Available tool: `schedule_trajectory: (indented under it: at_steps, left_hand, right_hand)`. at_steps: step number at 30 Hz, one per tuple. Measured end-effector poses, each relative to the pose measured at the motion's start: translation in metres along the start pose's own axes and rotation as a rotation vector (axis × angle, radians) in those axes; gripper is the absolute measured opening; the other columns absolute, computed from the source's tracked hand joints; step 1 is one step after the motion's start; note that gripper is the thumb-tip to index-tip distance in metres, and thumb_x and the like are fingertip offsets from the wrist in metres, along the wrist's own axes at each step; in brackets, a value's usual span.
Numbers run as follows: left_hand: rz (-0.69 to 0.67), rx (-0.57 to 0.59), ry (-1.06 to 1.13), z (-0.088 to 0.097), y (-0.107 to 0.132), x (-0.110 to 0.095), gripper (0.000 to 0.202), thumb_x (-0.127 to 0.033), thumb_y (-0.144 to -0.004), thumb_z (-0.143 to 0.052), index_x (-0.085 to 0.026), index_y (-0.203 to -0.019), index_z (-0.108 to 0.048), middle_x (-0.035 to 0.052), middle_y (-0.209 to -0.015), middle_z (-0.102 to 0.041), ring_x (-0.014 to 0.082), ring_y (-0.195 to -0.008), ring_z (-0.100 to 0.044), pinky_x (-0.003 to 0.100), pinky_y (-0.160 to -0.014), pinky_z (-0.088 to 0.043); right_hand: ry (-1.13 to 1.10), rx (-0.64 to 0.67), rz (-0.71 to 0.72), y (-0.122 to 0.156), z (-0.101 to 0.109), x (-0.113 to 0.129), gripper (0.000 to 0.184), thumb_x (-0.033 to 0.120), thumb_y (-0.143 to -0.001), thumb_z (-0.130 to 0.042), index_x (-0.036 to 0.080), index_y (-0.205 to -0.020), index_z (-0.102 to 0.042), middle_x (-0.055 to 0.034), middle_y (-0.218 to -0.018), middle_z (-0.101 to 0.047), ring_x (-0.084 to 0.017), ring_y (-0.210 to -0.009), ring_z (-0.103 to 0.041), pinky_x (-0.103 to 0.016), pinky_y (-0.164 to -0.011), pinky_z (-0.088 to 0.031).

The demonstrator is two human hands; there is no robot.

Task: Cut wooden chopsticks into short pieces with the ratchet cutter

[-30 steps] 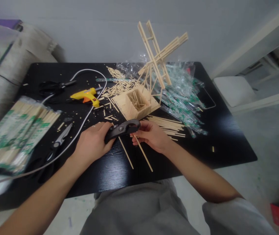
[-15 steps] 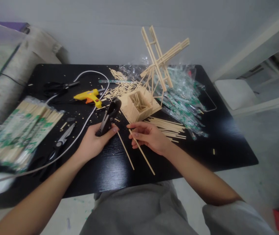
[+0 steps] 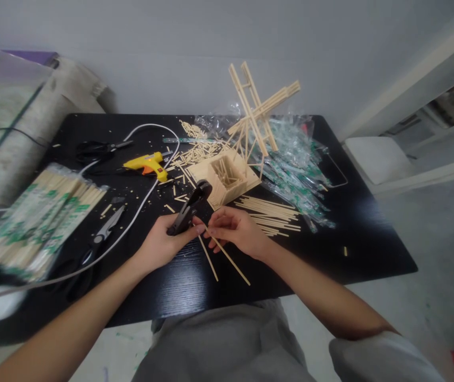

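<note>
My left hand [image 3: 165,241] is closed around a black hand tool [image 3: 189,208] with a rounded upper end; its exact kind is unclear. A thin wooden stick [image 3: 209,260] slants down from that hand's thumb tip, apparently pinched there. My right hand [image 3: 238,231] pinches another wooden stick [image 3: 230,261] near its upper end. The fingertips of both hands are close together, low over the table's front half. Just beyond them stands a square wooden box [image 3: 227,192] on a flat base, with short stick pieces inside. A crossed-blade stick frame [image 3: 256,114] rises behind it.
On the black table [image 3: 163,294] are a yellow glue gun [image 3: 147,163] with a white cord, scissors [image 3: 105,228], more scissors [image 3: 99,150], and packed sticks [image 3: 40,223]. Loose sticks [image 3: 270,212] lie right of the box, and plastic wrappers [image 3: 294,159] behind them. Offcuts [image 3: 199,151] are scattered behind.
My two hands have come closer together, with the right-hand stick's upper end now at my left fingertips. The view has shifted slightly, so the table sits lower.
</note>
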State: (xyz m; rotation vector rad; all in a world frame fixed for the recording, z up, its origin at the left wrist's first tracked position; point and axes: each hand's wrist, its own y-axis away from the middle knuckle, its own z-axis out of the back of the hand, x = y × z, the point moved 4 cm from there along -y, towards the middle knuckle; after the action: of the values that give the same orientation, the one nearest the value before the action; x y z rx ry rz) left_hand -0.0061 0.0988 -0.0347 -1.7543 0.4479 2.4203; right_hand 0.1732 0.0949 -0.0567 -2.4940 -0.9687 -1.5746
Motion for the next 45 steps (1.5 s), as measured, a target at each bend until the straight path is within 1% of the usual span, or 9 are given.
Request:
schedule_trajectory:
  at_steps: [4,7,12,17,21,29,39,42,45]
  left_hand:
    - [-0.028,-0.006,-0.007,0.001,0.0,0.001,0.025,-0.043,-0.084,-0.075,-0.017,-0.082,-0.077,0.0026,-0.078,-0.074,0.018,-0.076,-0.066,0.029,-0.075,-0.052]
    - [-0.017,-0.028,0.036,0.004,-0.001,0.004,0.024,-0.041,-0.082,-0.078,-0.017,-0.079,-0.075,0.0007,-0.072,-0.069,0.0135,-0.066,-0.06,0.026,-0.064,-0.048]
    - [0.101,-0.044,0.316,0.006,-0.003,0.011,0.03,-0.043,-0.078,-0.083,-0.015,-0.08,-0.071,-0.0041,-0.056,-0.052,0.0072,-0.047,-0.042,0.022,-0.044,-0.031]
    - [0.115,-0.033,0.531,0.006,-0.004,0.011,0.029,-0.04,-0.078,-0.085,-0.015,-0.082,-0.069,-0.0062,-0.053,-0.046,0.0059,-0.044,-0.039,0.021,-0.043,-0.03]
    - [0.09,-0.085,0.602,0.008,-0.006,0.009,0.042,-0.045,-0.08,-0.083,-0.016,-0.065,-0.057,-0.0069,-0.051,-0.041,0.0055,-0.044,-0.037,0.021,-0.042,-0.03]
    - [0.094,-0.173,0.485,0.009,-0.009,0.008,0.039,-0.046,-0.073,-0.087,-0.016,-0.076,-0.062,-0.0075,-0.051,-0.044,0.006,-0.044,-0.037,0.022,-0.044,-0.029]
    - [0.097,-0.177,0.426,0.009,-0.01,0.01,0.04,-0.051,-0.074,-0.083,-0.017,-0.078,-0.062,-0.0084,-0.05,-0.041,0.0074,-0.044,-0.035,0.024,-0.045,-0.027]
    - [0.08,-0.233,0.254,0.015,-0.01,0.011,0.036,-0.051,-0.078,-0.077,-0.018,-0.081,-0.064,-0.0066,-0.054,-0.047,0.0098,-0.048,-0.041,0.025,-0.048,-0.032]
    - [0.011,-0.309,-0.045,0.025,-0.011,0.009,0.028,-0.046,-0.083,-0.07,-0.018,-0.087,-0.07,0.0002,-0.072,-0.067,0.0162,-0.065,-0.059,0.029,-0.064,-0.045]
  right_hand:
    - [0.054,-0.004,0.005,0.0,0.001,-0.002,0.041,0.037,-0.073,-0.092,0.019,-0.093,-0.062,-0.0016,-0.081,-0.079,-0.014,-0.061,-0.073,-0.022,-0.051,-0.059]
    - [0.143,-0.007,0.012,0.001,0.003,0.0,0.038,0.04,-0.075,-0.089,0.018,-0.096,-0.067,-0.0028,-0.082,-0.078,-0.013,-0.059,-0.07,-0.021,-0.048,-0.054]
    - [0.428,-0.007,0.039,0.009,0.007,0.018,0.026,0.037,-0.082,-0.083,0.015,-0.095,-0.076,-0.0013,-0.073,-0.072,-0.012,-0.061,-0.064,-0.023,-0.054,-0.049]
    - [0.699,-0.089,0.153,0.03,0.012,0.046,0.01,0.026,-0.088,-0.076,0.018,-0.093,-0.077,-0.0016,-0.082,-0.075,-0.013,-0.068,-0.066,-0.027,-0.067,-0.052]
    - [0.951,-0.24,0.277,0.047,0.02,0.051,0.003,0.02,-0.091,-0.073,0.02,-0.092,-0.076,-0.003,-0.09,-0.076,-0.018,-0.081,-0.07,-0.029,-0.073,-0.053]
    - [1.336,-0.307,0.551,0.052,0.017,0.014,0.013,0.013,-0.097,-0.065,0.021,-0.095,-0.075,-0.0083,-0.094,-0.073,-0.026,-0.095,-0.066,-0.043,-0.089,-0.055]
    - [1.475,-0.375,0.545,0.05,0.028,0.01,0.013,0.014,-0.099,-0.062,0.019,-0.094,-0.073,-0.0098,-0.092,-0.07,-0.027,-0.092,-0.064,-0.045,-0.086,-0.054]
    - [1.494,-0.413,0.533,0.052,0.037,0.013,0.013,0.013,-0.099,-0.061,0.018,-0.092,-0.071,-0.0104,-0.091,-0.07,-0.028,-0.091,-0.065,-0.045,-0.085,-0.054]
    - [1.478,-0.425,0.539,0.054,0.039,0.015,0.013,0.012,-0.098,-0.06,0.019,-0.093,-0.07,-0.0101,-0.093,-0.071,-0.028,-0.093,-0.065,-0.045,-0.086,-0.053]
